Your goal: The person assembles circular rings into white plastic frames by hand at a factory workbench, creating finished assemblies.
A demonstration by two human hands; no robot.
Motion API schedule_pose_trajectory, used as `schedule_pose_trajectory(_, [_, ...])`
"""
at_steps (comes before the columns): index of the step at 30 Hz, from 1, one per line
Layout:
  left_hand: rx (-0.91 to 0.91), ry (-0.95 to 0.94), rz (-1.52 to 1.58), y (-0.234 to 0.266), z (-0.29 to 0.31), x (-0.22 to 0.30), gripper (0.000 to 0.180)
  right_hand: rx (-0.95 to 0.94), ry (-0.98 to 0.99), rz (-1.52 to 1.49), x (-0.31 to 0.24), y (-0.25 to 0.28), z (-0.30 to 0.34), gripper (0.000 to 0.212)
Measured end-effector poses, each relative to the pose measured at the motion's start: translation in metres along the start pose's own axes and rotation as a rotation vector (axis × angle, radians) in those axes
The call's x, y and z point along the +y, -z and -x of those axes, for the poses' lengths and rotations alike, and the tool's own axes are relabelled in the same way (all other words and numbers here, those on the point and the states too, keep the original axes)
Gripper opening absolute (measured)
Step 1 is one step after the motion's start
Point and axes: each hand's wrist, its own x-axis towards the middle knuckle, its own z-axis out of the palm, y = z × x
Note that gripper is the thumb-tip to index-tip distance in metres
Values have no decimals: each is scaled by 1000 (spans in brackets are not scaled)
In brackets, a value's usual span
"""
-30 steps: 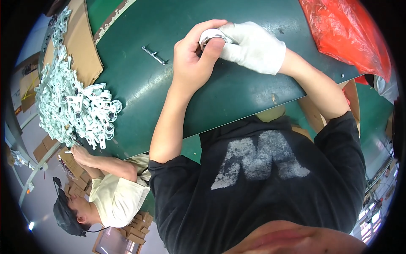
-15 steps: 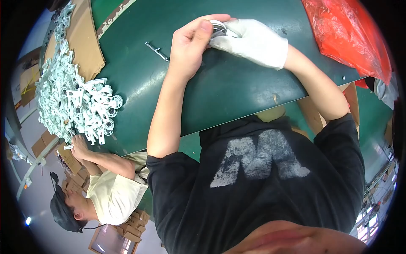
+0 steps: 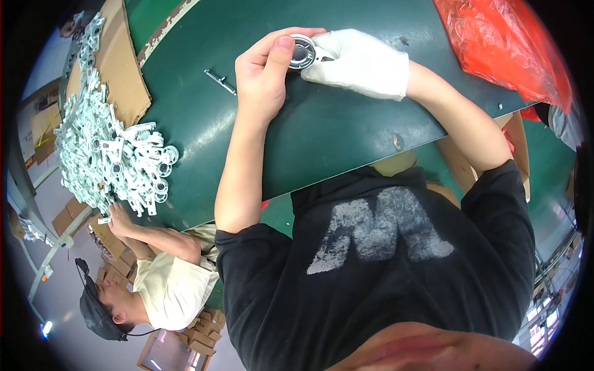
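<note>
Over the far part of the green table, my bare left hand (image 3: 265, 73) grips a small round part (image 3: 302, 52) with a pale rim and dark centre, thumb against its edge. On the other side my right hand (image 3: 357, 64), in a white glove, closes on the same part, which has a short light arm reaching toward the glove. The fingers behind the part are hidden. Left of my left wrist a thin dark-and-silver strip (image 3: 221, 82) lies alone on the table.
A big heap of pale green plastic parts (image 3: 105, 148) covers the table's left side beside a cardboard sheet (image 3: 117, 59). A co-worker (image 3: 170, 278) reaches into that heap. Red plastic sheeting (image 3: 504, 49) lies at the right. The green table (image 3: 346, 136) ends just before my body.
The round part has turned so its dark-centred face shows more fully. Both hands have shifted slightly left in the picture, still holding it.
</note>
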Motion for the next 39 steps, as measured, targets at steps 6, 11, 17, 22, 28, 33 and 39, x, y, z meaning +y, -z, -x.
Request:
schedule_pose_trajectory(6, [-80,74,-239,18,-22,23,29,35,-326,-350,-19,-2,3,27])
schedule_pose_trajectory(11, [-170,105,-515,13,-37,44,29,10,-297,-365,-12,7,2,27])
schedule_pose_trajectory(17, [-72,37,-489,14,-31,24,28,234,-139,-238,15,-11,-3,45])
schedule_pose_trajectory(22, [-146,119,-576,53,-55,44,32,72,-406,-177,-23,2,-10,46])
schedule_pose_trajectory(28, [810,217,-781,136,-119,80,39,211,-295,-170,-20,-1,-8,44])
schedule_pose_trajectory(33, [528,-405,-1237,136,-50,118,25,162,-320,-106,-11,7,0,36])
schedule_pose_trajectory(39, [1128,532,-2152,251,107,117,52,73,-234,314,-18,1,-1,42])
